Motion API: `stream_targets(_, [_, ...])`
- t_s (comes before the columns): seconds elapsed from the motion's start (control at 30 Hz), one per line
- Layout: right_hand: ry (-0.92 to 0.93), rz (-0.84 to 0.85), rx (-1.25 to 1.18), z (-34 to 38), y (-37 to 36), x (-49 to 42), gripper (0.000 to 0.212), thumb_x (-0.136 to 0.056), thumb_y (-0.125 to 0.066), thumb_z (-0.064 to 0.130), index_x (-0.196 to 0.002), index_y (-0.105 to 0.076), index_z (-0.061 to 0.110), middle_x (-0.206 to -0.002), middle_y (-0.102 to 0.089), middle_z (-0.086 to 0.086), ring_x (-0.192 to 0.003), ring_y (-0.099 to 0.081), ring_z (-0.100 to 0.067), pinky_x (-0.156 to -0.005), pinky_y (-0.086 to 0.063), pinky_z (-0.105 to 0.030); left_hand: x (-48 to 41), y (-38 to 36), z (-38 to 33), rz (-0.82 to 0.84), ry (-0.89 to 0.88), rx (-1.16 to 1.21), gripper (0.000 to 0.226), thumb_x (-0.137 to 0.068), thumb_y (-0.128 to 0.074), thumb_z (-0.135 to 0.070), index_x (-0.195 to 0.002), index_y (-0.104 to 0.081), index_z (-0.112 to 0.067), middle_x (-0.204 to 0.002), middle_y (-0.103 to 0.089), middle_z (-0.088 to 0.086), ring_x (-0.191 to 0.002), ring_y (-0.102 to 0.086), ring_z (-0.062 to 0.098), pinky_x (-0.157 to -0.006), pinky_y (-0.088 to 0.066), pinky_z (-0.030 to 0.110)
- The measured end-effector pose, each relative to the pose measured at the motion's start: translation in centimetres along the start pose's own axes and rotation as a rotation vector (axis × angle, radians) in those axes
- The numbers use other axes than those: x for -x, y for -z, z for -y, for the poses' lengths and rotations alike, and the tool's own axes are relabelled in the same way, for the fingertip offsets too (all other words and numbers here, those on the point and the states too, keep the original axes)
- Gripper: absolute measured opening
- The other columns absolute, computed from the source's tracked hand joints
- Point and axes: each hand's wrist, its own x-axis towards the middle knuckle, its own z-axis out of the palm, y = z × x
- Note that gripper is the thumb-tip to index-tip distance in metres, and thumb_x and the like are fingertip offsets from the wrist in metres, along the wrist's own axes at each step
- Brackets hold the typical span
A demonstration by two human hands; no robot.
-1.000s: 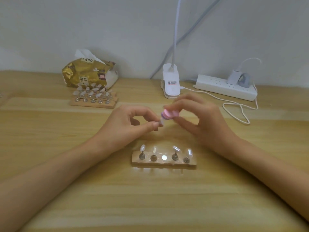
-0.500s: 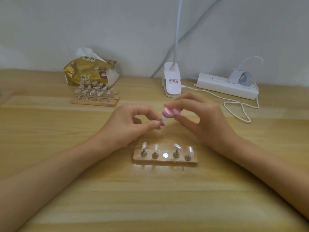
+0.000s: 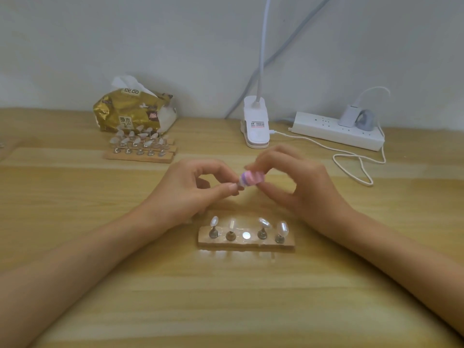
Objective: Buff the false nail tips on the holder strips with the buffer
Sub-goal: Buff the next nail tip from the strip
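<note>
Above the near strip (image 3: 246, 243) the left hand (image 3: 190, 189) pinches one nail tip (image 3: 239, 187), the right hand (image 3: 296, 187) grips the pink buffer (image 3: 252, 178) against it; four tips (image 3: 263, 222) on that strip and the strips behind (image 3: 140, 155) are probably left to do

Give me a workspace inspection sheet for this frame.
Surface: wooden table, bright reflections in front of the near strip.
Job's things: front holder strip carries four nail tips, middle slot bare; further strips at back left hold more tips; pink buffer raised over the table.
Clutter: gold tissue pack.
Hands: left hand pinches a small white piece, apparently the missing tip, against the buffer; right hand grips the buffer.
Cables: white cable loops on the table at right; grey cable runs up the wall.
Surroundings: clip lamp, power strip with a plug.
</note>
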Motion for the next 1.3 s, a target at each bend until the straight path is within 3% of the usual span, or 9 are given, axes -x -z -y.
stream_targets(0.2, [0.109, -0.013, 0.018, 0.7, -0.4, -0.2, 0.012, -0.089, -0.073, -0.001, -0.098, -0.071, 0.005, -0.1, -0.064, -0.006, -0.094, -0.065, -0.017, -0.084, -0.052, -0.029, 0.0, 0.0, -0.1, -0.007, 0.012, 0.003, 0.006, -0.081, -0.075, -0.033, -0.078, -0.074, -0.027, -0.085, -0.073, -0.006, -0.045, -0.045, 0.007, -0.044, -0.038, 0.02])
stream_targets(0.37, [0.001, -0.1, 0.013, -0.1, 0.6, -0.3, 0.015, -0.087, -0.074, -0.003, -0.097, -0.07, 0.007, -0.098, -0.064, -0.006, -0.091, -0.064, -0.016, -0.084, -0.052, -0.033, 0.0, -0.1, -0.2, 0.004, 0.003, 0.008, 0.007, -0.085, -0.073, -0.022, -0.08, -0.074, -0.027, -0.086, -0.075, -0.007, -0.044, -0.045, 0.004, -0.043, -0.038, 0.016])
stream_targets(0.47, [0.102, 0.01, 0.037, 0.4, -0.5, 0.0, 0.014, -0.087, -0.073, -0.003, -0.098, -0.069, 0.007, -0.101, -0.062, -0.005, -0.095, -0.063, -0.018, -0.084, -0.051, -0.03, 0.0, 0.0, -0.2, -0.017, 0.018, 0.031, 0.005, -0.081, -0.076, -0.031, -0.08, -0.075, -0.026, -0.083, -0.072, -0.008, -0.045, -0.045, 0.005, -0.042, -0.038, 0.017])
stream_targets(0.57, [-0.032, -0.064, 0.025, -0.3, 0.4, -0.2, 0.015, -0.087, -0.073, -0.003, -0.096, -0.069, 0.007, -0.099, -0.063, -0.004, -0.093, -0.065, -0.017, -0.084, -0.052, -0.036, 0.1, 0.0, -0.1, 0.004, 0.008, 0.012, 0.008, -0.086, -0.072, -0.021, -0.08, -0.074, -0.026, -0.085, -0.075, -0.007, -0.045, -0.046, 0.005, -0.043, -0.039, 0.016])
stream_targets(0.7, [0.128, -0.013, 0.033, 0.4, -0.3, 0.0, 0.011, -0.089, -0.072, 0.0, -0.098, -0.069, 0.006, -0.101, -0.062, -0.005, -0.094, -0.063, -0.017, -0.084, -0.05, -0.027, 0.0, 0.0, -0.2, -0.01, 0.014, 0.023, 0.003, -0.083, -0.076, -0.025, -0.08, -0.075, -0.025, -0.083, -0.073, -0.008, -0.045, -0.044, 0.005, -0.043, -0.038, 0.017])
stream_targets(0.83, [-0.041, -0.077, 0.015, -0.6, 0.4, -0.3, 0.011, -0.088, -0.074, -0.001, -0.096, -0.069, 0.007, -0.098, -0.063, -0.004, -0.091, -0.064, -0.017, -0.083, -0.051, -0.037, 0.1, 0.1, -0.1, 0.019, 0.001, -0.006, 0.008, -0.086, -0.072, -0.02, -0.081, -0.074, -0.025, -0.086, -0.075, -0.007, -0.045, -0.046, 0.004, -0.043, -0.039, 0.016])
stream_targets(0.97, [0.138, -0.006, 0.0, 0.3, -0.6, 0.0, 0.01, -0.092, -0.071, 0.004, -0.102, -0.07, 0.008, -0.101, -0.062, -0.004, -0.094, -0.063, -0.017, -0.084, -0.051, -0.028, 0.0, 0.0, -0.3, -0.003, 0.013, 0.03, 0.01, -0.08, -0.075, -0.036, -0.08, -0.075, -0.025, -0.081, -0.073, -0.01, -0.044, -0.044, 0.004, -0.043, -0.038, 0.016])
stream_targets(1.1, [-0.013, -0.083, 0.039, -0.8, 0.4, -0.5, 0.016, -0.09, -0.073, 0.0, -0.104, -0.072, 0.007, -0.099, -0.063, -0.008, -0.091, -0.063, -0.017, -0.084, -0.052, -0.037, 0.0, 0.0, -0.2, 0.013, 0.001, 0.004, 0.007, -0.086, -0.072, -0.022, -0.08, -0.074, -0.025, -0.085, -0.075, -0.007, -0.046, -0.045, 0.005, -0.044, -0.039, 0.018])
stream_targets(1.3, [0.054, -0.01, 0.023, -0.4, -0.4, -0.1, 0.015, -0.091, -0.071, 0.002, -0.105, -0.071, 0.008, -0.103, -0.062, -0.007, -0.095, -0.063, -0.017, -0.086, -0.052, -0.033, -0.1, 0.0, -0.1, -0.003, 0.018, 0.019, 0.006, -0.082, -0.074, -0.031, -0.08, -0.075, -0.026, -0.082, -0.073, -0.007, -0.046, -0.046, 0.006, -0.043, -0.037, 0.016])
